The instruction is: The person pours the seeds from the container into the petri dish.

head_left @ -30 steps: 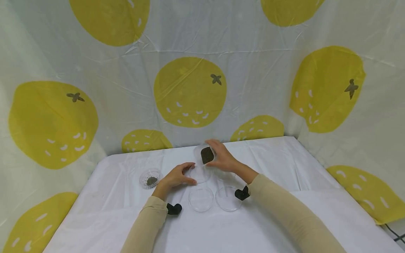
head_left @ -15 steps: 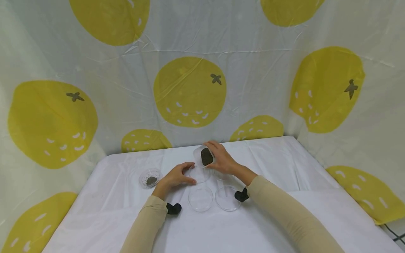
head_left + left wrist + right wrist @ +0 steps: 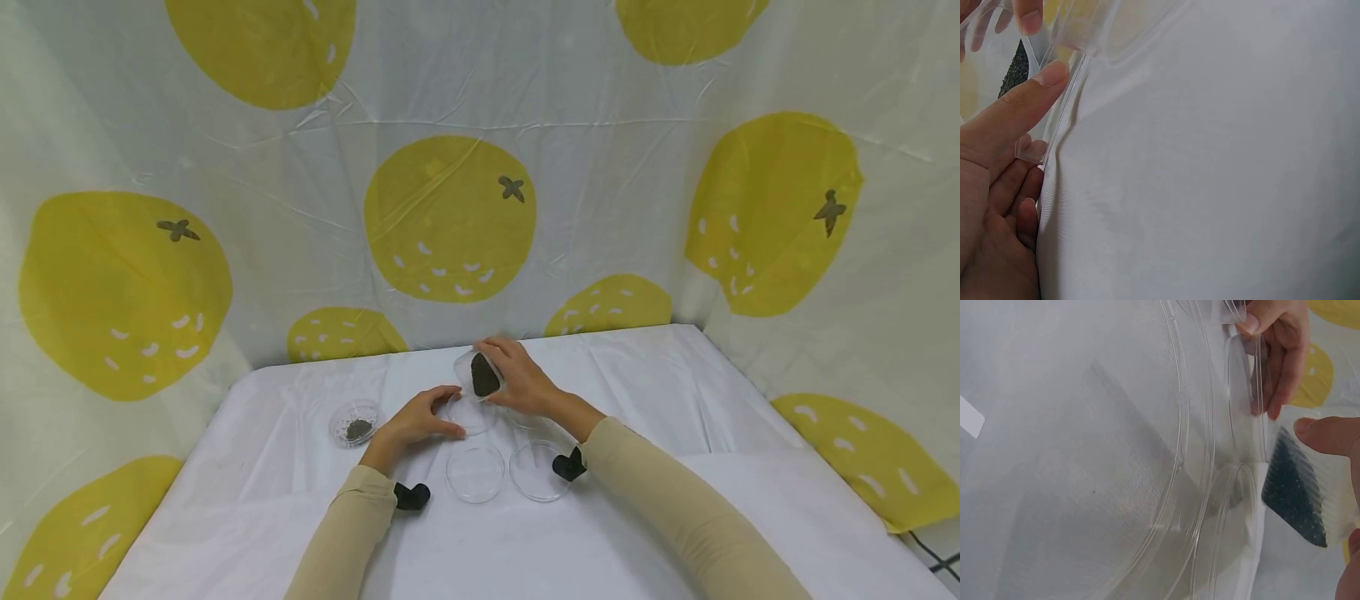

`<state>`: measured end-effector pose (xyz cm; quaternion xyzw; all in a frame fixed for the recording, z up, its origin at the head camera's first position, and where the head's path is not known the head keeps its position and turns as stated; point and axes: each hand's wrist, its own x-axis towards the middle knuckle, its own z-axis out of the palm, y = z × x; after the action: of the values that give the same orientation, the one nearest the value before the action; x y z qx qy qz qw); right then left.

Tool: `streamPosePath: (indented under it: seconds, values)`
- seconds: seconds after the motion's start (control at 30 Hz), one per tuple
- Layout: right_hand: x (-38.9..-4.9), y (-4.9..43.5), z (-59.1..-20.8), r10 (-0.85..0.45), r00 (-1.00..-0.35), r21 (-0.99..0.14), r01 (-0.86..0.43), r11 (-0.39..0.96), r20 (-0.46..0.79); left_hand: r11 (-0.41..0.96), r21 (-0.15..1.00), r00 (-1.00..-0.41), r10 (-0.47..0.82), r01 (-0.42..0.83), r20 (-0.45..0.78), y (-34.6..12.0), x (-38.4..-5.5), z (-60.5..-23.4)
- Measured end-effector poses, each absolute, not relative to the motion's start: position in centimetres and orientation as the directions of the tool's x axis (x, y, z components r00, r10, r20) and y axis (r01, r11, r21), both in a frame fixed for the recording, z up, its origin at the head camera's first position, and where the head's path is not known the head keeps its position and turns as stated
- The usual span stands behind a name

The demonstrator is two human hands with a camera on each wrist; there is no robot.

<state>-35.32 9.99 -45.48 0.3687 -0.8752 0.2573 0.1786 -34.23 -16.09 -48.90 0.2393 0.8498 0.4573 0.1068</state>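
Note:
My right hand (image 3: 525, 379) grips a clear plastic cup (image 3: 464, 368) with dark granules (image 3: 484, 377) inside. The cup is tilted, its opening low over a clear petri dish (image 3: 468, 421). In the right wrist view the granules (image 3: 1294, 490) lie in a slanted mass behind the clear, ribbed wall, beside my thumb. My left hand (image 3: 415, 417) holds that petri dish by its left side, thumb at the near edge and fingers at the far edge. The left wrist view shows my thumb (image 3: 1022, 103) against the dish's clear rim (image 3: 1030, 155).
Two clear petri dishes stand nearer, one on the left (image 3: 476, 502) and one on the right (image 3: 534, 499). Another dish (image 3: 528, 423) is partly hidden under my right hand. Left of my left hand sits a dish (image 3: 337, 421) with a dark granular heap. A white cloth (image 3: 645, 533) covers the table.
My right hand has moved slightly left and down and tipped the cup further, so the dark granules now lie more steeply in it. My left hand has stayed at the dish.

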Motion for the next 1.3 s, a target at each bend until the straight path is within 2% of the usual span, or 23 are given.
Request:
streamPosePath:
  seconds: [0.23,0.47,0.9,1.3]
  values:
    - [-35.03,9.74,-45.58,-0.594,-0.605,-0.261,-0.783,0.565,0.53,0.46,0.831,-0.863,0.503,0.314,0.047,-16.13,-34.1,-48.84]
    - [-34.78,9.74,-45.37,-0.597,-0.617,-0.254,-0.773,0.582,0.513,0.458,0.829,-0.861,0.506,0.319,0.052,-16.15,-34.07,-48.81]
    - [-34.76,9.72,-45.21,-0.621,-0.578,-0.215,-0.8,0.56,0.53,0.466,0.825,-0.864,0.501,0.319,0.05,-16.12,-34.33,-49.1]
    - [-34.83,9.89,-45.38,-0.634,-0.575,-0.191,-0.8,0.569,0.517,0.466,0.827,-0.866,0.498,0.314,0.048,-15.99,-34.19,-48.9]
